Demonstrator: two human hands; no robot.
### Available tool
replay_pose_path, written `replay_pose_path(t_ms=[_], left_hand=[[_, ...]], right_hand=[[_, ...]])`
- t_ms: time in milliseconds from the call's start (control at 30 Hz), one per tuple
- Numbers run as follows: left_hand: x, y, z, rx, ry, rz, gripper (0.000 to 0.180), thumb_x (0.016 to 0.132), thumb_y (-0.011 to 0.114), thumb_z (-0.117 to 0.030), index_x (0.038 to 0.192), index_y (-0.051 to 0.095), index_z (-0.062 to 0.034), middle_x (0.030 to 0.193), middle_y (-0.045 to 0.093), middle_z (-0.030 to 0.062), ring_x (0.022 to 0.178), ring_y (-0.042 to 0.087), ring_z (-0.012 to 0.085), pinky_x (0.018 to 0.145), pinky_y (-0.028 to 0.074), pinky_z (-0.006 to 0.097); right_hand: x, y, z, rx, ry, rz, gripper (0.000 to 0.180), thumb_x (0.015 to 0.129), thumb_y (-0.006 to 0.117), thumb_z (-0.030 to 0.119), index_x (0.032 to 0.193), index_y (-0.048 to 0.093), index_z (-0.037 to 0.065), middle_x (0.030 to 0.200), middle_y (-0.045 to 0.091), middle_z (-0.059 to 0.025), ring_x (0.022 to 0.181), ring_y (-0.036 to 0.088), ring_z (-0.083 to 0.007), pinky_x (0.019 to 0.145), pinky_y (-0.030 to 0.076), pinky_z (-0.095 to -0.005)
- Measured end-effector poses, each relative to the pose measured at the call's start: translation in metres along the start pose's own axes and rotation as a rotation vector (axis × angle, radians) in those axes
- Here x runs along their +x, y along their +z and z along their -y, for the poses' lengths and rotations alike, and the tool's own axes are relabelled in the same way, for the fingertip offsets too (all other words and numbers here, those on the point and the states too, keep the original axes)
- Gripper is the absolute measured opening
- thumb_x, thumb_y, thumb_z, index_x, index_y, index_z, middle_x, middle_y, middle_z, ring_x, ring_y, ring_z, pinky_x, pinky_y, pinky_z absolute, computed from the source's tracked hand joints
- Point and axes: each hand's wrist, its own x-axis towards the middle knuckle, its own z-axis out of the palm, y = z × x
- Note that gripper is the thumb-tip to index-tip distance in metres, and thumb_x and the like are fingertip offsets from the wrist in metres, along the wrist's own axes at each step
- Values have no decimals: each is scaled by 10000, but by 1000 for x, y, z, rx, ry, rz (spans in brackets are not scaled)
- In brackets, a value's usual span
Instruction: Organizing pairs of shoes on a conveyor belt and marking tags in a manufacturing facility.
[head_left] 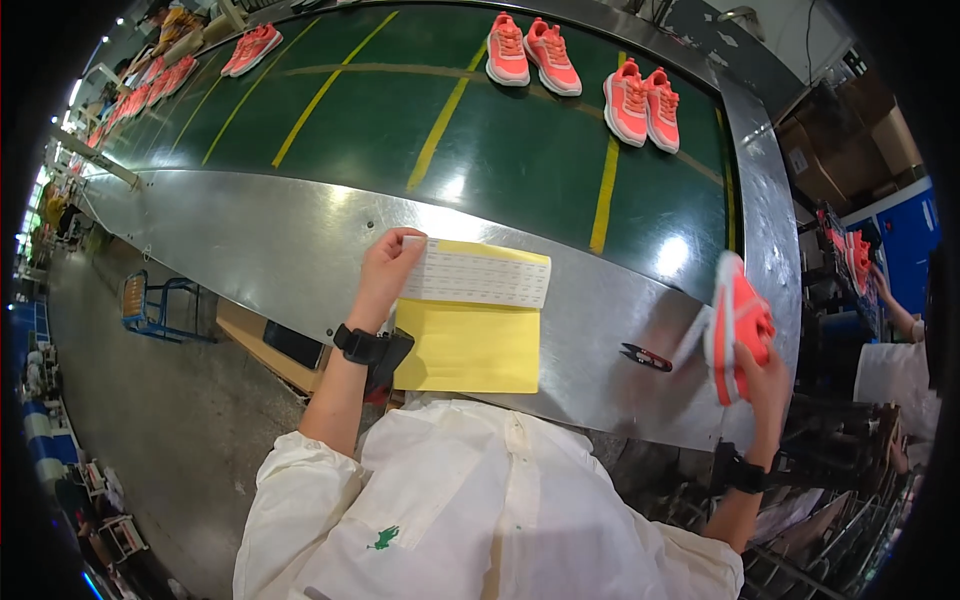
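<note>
Pinched in the fingers of my left hand (388, 268) is the upper left corner of a white label sheet (482, 278) with rows of small print. That sheet lies over a yellow backing sheet (468, 350) at the metal table edge in front of me. On the right, my right hand (766, 380) grips a coral sneaker (742, 320) at its lower end, holding it upright above the table's right part, its pale sole facing left. The sneaker is slightly blurred. Between the sheets and the sneaker lies a pair of black thread snips (647, 357).
Beyond the metal ledge (250, 215) runs a green conveyor belt (370, 130) with yellow stripes. Two pairs of coral sneakers (535, 55) (642, 105) stand on it, with more farther left. A blue-framed stool (160, 305) stands at left. Another person's arm (900, 310) shows at right.
</note>
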Motion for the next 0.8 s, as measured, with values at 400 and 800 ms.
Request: replay_pose_path(t_ms=[400,800], left_hand=[[-52,50,-2,478,120,-16,690,810,731,-264,1353,402,7,1215,553,198,1048,558,282,859,468,347],[-52,84,25,311,-112,186,765,771,706,-119,1413,305,-14,1326,469,150,1191,484,239,984,421,344]], right_hand=[[-84,111,191,-46,-491,401,323,763,716,360,903,653,76,704,641,-152,663,642,-332,587,497,-446],[-66,116,142,461,-124,410,599,771,753,251,1277,518,33,1012,656,-149,841,635,-228,766,499,-308]])
